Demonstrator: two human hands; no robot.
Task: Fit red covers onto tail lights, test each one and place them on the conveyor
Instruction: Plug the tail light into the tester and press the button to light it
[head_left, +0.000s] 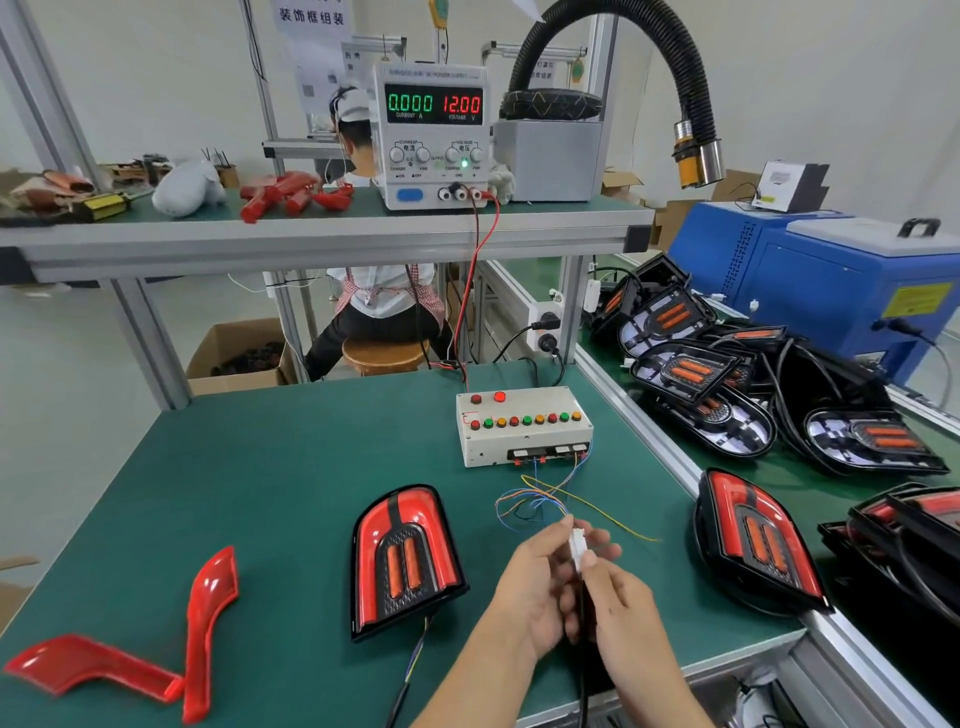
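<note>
A tail light with its red cover fitted (405, 561) lies face up on the green table, its cable running off the near edge. My left hand (540, 582) and my right hand (618, 597) meet just right of it, both pinching a white plug connector (577, 545). Thin coloured wires run from the connector up to the white test box (522, 426) with its row of buttons. Two loose red covers (156, 654) lie at the near left. The power supply (434, 135) on the shelf reads 0.000 A and 12.00 V.
On the conveyor (769, 478) to the right lie one covered tail light (758, 545) and several uncovered ones (691, 369). A blue machine (831, 291) stands behind them. More red covers (291, 195) sit on the upper shelf. A person sits on a stool beyond the bench.
</note>
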